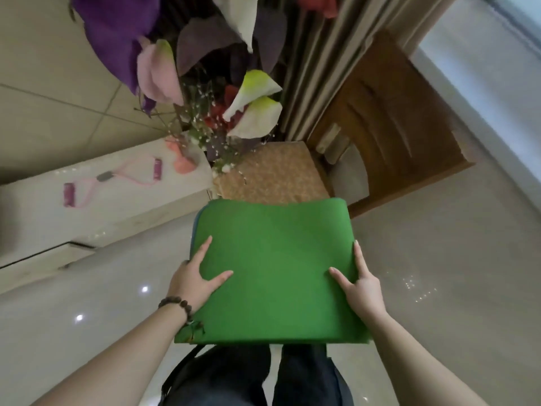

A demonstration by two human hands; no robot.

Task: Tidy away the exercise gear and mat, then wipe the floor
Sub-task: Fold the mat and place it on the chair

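The folded green mat looks like matt, soft foam. Below it the floor is glossy polished tile with glinting reflections. Beyond the mat stand a brown wooden chair and a pale, smooth counter.

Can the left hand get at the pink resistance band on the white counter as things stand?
Probably not yet: the left hand and right hand both grip the folded green mat. Nothing blocks the way to the resistance band, but it lies well beyond.
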